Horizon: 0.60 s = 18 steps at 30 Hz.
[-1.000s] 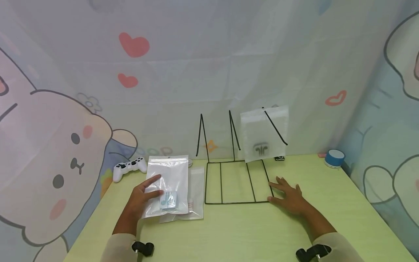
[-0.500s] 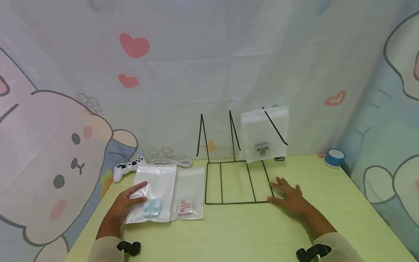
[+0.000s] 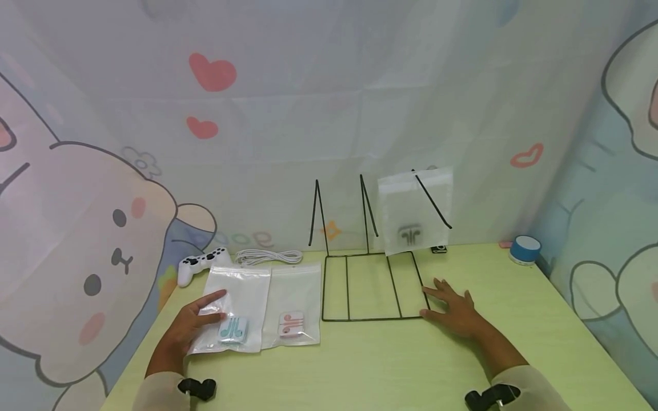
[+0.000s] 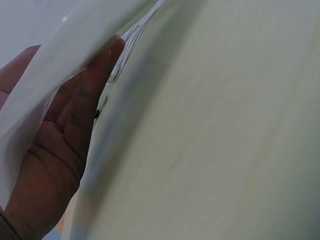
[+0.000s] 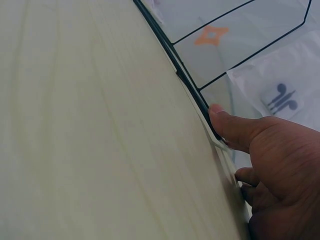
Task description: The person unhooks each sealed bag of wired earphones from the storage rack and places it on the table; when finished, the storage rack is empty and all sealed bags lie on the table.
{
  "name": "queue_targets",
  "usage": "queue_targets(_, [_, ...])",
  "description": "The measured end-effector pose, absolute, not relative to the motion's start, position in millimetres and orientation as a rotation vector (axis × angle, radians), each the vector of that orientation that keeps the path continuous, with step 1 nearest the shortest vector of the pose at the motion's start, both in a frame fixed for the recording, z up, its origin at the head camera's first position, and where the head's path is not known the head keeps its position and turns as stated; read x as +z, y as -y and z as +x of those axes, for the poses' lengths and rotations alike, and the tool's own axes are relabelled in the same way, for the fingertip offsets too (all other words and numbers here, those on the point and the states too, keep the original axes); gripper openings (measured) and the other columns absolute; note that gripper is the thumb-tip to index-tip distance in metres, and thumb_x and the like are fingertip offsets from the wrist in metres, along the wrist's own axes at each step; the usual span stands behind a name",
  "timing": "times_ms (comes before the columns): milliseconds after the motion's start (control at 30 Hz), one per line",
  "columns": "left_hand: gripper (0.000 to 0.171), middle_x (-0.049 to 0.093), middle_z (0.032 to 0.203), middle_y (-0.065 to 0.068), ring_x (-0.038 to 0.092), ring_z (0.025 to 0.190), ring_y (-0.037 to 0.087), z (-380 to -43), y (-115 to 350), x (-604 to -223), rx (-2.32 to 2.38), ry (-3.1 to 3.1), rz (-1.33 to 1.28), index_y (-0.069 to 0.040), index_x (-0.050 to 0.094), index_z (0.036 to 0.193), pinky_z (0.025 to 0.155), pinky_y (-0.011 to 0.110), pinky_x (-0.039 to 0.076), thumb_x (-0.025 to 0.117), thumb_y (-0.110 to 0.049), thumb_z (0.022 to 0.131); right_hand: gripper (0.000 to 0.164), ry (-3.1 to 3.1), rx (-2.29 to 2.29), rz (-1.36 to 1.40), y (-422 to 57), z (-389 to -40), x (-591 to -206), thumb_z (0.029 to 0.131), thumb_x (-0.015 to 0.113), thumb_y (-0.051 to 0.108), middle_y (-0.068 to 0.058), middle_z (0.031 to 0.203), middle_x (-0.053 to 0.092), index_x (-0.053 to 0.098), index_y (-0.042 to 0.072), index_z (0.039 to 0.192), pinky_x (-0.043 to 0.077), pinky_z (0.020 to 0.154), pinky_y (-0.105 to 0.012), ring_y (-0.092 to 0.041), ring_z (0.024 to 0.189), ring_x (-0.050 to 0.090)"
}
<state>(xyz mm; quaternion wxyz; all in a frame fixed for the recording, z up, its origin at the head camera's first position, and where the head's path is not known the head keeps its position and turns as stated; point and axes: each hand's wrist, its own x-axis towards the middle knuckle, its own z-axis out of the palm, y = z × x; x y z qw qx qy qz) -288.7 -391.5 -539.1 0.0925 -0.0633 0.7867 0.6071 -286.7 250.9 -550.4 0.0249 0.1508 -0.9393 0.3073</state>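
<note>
My left hand (image 3: 182, 325) pinches the left edge of a white zip bag (image 3: 241, 285). A small case with turquoise earphones (image 3: 233, 330) shows through its front. In the left wrist view this bag (image 4: 65, 40) lies between thumb and fingers. Its right edge overlaps or meets a second zip bag (image 3: 295, 285) lying on the table with a pink earphone case (image 3: 291, 324). My right hand (image 3: 454, 308) rests at the front right corner of a black wire rack (image 3: 372, 319); in the right wrist view the thumb (image 5: 232, 127) touches the bar. A third zip bag (image 3: 406, 200) with black earphones hangs on the rack's right hook.
A white game controller (image 3: 203, 264) and a coiled white cable (image 3: 269, 257) lie behind the bags. Two other hooks (image 3: 364, 200) stand up from the rack. A roll of blue tape (image 3: 525, 249) sits at the table's back right, before a printed cloth.
My left hand has moved left and a little down with the turquoise-earphone bag, uncovering the pink case and the cable. The right hand has stayed at the rack.
</note>
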Motion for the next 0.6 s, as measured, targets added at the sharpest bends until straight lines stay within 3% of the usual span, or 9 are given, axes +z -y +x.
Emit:
queue_targets(100, [0.077,0.034,0.157,0.014,0.062,0.106,0.012,-290.3,393.9,-538.2,1.74,-2.376,-0.198,-0.029,0.047,0.148,0.081,0.023,0.055,0.082,-0.026,0.08,0.069,2.897,0.964,0.471,-250.7,-286.9,-551.8,0.09,0.066,0.05,-0.024,0.16,0.03,0.05,0.014,0.146,-0.001,0.109,-0.078,-0.049,0.149,0.019])
queue_targets(267, [0.081,0.023,0.165,0.012,0.042,0.132,0.022,-293.6,399.3,-535.1,1.564,-2.502,-0.218,-0.031,0.046,0.149,0.093,0.022,0.044,0.083,-0.038,0.078,0.07,2.905,0.966,0.471,-251.1,-288.5,-553.4,0.09,0.066,0.052,-0.024,0.16,0.029,0.048,0.016,0.147,-0.001,0.109,-0.078,-0.049,0.149,0.018])
queue_targets(467, [0.083,0.019,0.167,0.008,0.02,0.15,0.032,-296.8,402.4,-529.8,1.483,-2.534,-0.191,-0.029,0.046,0.149,0.117,0.055,0.023,0.084,-0.04,0.076,0.07,2.901,0.976,0.464,-252.2,-288.8,-553.5,0.09,0.066,0.052,-0.023,0.16,0.029,0.048,0.015,0.148,-0.002,0.109,-0.078,-0.048,0.15,0.018])
queue_targets(600, [0.086,0.025,0.165,0.008,0.013,0.154,0.038,-297.9,403.1,-525.8,1.38,-2.596,-0.155,-0.024,0.047,0.149,0.118,0.067,0.011,0.084,-0.044,0.073,0.07,2.911,0.974,0.467,-252.8,-289.1,-554.9,0.09,0.066,0.052,-0.022,0.161,0.028,0.048,0.016,0.148,-0.003,0.109,-0.078,-0.048,0.15,0.017])
